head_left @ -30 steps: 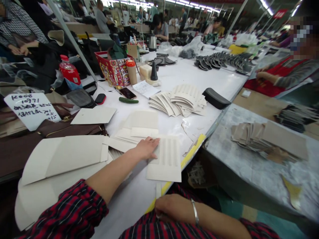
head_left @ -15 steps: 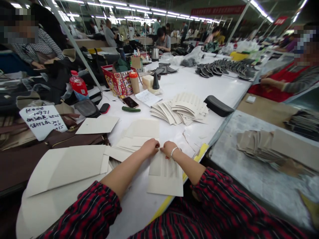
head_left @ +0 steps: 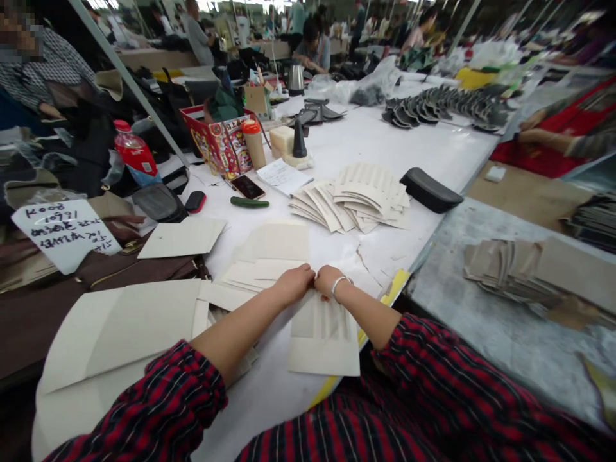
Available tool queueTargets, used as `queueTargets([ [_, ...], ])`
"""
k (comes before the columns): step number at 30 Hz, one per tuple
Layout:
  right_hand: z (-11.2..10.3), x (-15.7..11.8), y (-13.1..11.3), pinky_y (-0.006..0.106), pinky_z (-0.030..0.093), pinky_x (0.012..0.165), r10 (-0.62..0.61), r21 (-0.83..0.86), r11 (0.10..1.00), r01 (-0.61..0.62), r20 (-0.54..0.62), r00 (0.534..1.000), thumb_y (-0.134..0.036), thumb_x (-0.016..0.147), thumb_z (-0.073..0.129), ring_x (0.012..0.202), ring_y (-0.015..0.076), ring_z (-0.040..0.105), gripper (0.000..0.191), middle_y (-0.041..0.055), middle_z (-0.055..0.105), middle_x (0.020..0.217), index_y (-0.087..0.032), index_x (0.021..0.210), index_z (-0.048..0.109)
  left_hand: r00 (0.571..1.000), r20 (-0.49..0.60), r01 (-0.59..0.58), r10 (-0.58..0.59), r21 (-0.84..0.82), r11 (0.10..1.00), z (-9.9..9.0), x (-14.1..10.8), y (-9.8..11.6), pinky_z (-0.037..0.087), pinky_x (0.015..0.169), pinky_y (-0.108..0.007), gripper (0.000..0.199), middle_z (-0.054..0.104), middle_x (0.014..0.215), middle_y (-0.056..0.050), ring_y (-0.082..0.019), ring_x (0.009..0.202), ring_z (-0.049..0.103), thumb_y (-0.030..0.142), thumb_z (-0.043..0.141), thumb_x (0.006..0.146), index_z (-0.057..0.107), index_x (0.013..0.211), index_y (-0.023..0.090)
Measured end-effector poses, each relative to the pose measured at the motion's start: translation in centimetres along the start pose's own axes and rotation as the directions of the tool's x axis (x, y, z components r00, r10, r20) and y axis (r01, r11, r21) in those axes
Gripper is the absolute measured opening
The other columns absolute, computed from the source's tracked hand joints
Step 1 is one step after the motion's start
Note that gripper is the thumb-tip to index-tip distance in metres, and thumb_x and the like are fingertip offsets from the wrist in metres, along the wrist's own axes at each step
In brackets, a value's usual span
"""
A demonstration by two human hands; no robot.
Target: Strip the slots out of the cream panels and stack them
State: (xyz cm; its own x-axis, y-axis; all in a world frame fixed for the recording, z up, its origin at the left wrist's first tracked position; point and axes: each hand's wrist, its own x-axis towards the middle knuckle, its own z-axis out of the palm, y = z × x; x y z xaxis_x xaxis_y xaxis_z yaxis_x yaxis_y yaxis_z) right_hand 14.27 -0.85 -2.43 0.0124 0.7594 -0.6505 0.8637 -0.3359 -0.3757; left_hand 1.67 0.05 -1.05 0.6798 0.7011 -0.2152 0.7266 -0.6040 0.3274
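Note:
A cream panel (head_left: 325,355) with raised ridges, like card or stiff fabric, lies near the table's front edge. At its far end my left hand (head_left: 296,284) is closed, thumb and fingertips pinched on the edge. My right hand (head_left: 330,282), with a bracelet at the wrist, pinches the same edge, almost touching the left. Exactly what lies between the fingertips is hidden. Beyond and left of my left hand, flat cream panels (head_left: 276,244) lie overlapped. A fanned pile of ridged panels (head_left: 368,192) is farther back. Large curved cream sheets (head_left: 129,327) lie beside my left forearm.
A black case (head_left: 430,189), a phone (head_left: 248,187), a cucumber (head_left: 249,202) and a red patterned box (head_left: 221,144) stand or lie farther back. Yellow tape (head_left: 397,285) marks the table's edge. On the right, a lower table holds grey-beige pieces (head_left: 500,263). Co-workers sit around.
The view has tilted down a little. Both hands stay at the far edge of the ridged panel and have drawn slightly closer together.

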Motion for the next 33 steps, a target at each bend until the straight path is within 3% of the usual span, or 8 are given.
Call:
queueTargets([
  [5,-0.4,-1.4,0.0,0.019,0.041,0.046,-0.053,-0.039,0.998,0.052,-0.020,0.998,-0.027,0.078,0.042,0.044,0.0115,0.056,0.027,0.0083,0.064,0.057,-0.007,0.079,0.060,0.977,-0.169,0.119,-0.130,-0.073,0.990,1.2,-4.0,0.2,0.040,0.083,-0.027,0.038,0.049,0.108,-0.009,-0.017,0.093,0.050,0.016,0.052,0.069,0.046,0.107,0.015],
  [12,-0.5,-1.9,-0.1,0.023,0.041,0.068,-0.330,-0.308,0.920,0.244,-0.268,0.905,-0.028,0.070,0.052,0.081,0.0176,0.058,0.025,0.0074,0.064,0.084,-0.014,0.089,0.059,0.999,-0.014,-0.029,0.032,0.153,0.988,1.1,-6.0,-0.1,0.039,0.085,-0.038,0.037,0.039,0.129,-0.005,-0.025,0.107,0.041,0.028,0.058,0.068,0.050,0.104,0.020],
  [19,0.3,-2.5,-2.2,0.024,0.039,0.067,-0.379,-0.430,0.849,0.306,-0.093,0.921,-0.025,0.067,0.056,0.082,0.0195,0.057,0.015,0.0081,0.063,0.085,-0.016,0.077,0.062,0.997,0.005,-0.080,0.080,0.044,0.996,0.8,-5.7,-1.6,0.040,0.081,-0.034,0.047,0.049,0.119,-0.005,-0.023,0.099,0.045,0.039,0.059,0.068,0.045,0.110,0.022],
  [22,0.9,-4.4,-1.7,0.025,0.038,0.067,-0.483,-0.457,0.775,0.436,0.016,0.876,-0.025,0.068,0.056,0.078,0.0188,0.056,0.013,0.0061,0.062,0.079,-0.017,0.076,0.061,0.999,-0.036,-0.019,0.019,-0.012,1.000,1.2,-5.9,-1.8,0.039,0.080,-0.035,0.059,0.054,0.111,-0.005,-0.024,0.099,0.045,0.036,0.061,0.066,0.038,0.119,0.025],
  [27,2.0,-8.1,-0.9,0.026,0.036,0.068,-0.521,-0.350,0.826,0.442,-0.175,0.835,-0.023,0.079,0.043,0.079,0.0163,0.053,0.016,0.0091,0.056,0.093,-0.015,0.090,0.052,0.997,0.062,0.036,-0.036,-0.003,0.999,1.2,-6.0,-1.3,0.038,0.082,-0.035,0.088,0.047,0.120,-0.006,-0.027,0.107,0.040,0.041,0.070,0.050,0.027,0.126,0.025],
  [29,4.1,-11.0,-1.0,0.025,0.036,0.065,-0.545,-0.252,0.812,0.526,-0.006,0.839,-0.020,0.081,0.039,0.074,0.0153,0.052,0.017,0.0086,0.056,0.087,-0.014,0.092,0.051,0.995,0.089,0.047,-0.049,0.028,0.999,1.1,-6.0,-1.1,0.037,0.083,-0.036,0.089,0.044,0.123,-0.007,-0.028,0.108,0.038,0.041,0.070,0.051,0.025,0.126,0.025],
  [31,6.9,-14.5,-1.0,0.022,0.036,0.059,-0.607,-0.133,0.744,0.654,0.273,0.746,-0.021,0.079,0.043,0.065,0.0127,0.051,0.013,0.0032,0.057,0.074,-0.016,0.087,0.052,0.995,0.088,0.042,-0.046,0.047,0.998,1.1,-6.1,-1.1,0.036,0.084,-0.037,0.087,0.042,0.126,-0.008,-0.029,0.110,0.036,0.041,0.068,0.053,0.025,0.126,0.023],
  [33,9.2,-17.5,-0.7,0.018,0.035,0.054,-0.657,-0.026,0.701,0.713,0.368,0.659,-0.022,0.074,0.050,0.059,0.0104,0.049,0.010,-0.0015,0.055,0.065,-0.018,0.083,0.053,0.996,0.087,0.001,-0.005,0.051,0.999,1.2,-6.1,-1.2,0.033,0.089,-0.038,0.081,0.038,0.128,-0.009,-0.029,0.113,0.034,0.040,0.067,0.054,0.030,0.123,0.021],
])
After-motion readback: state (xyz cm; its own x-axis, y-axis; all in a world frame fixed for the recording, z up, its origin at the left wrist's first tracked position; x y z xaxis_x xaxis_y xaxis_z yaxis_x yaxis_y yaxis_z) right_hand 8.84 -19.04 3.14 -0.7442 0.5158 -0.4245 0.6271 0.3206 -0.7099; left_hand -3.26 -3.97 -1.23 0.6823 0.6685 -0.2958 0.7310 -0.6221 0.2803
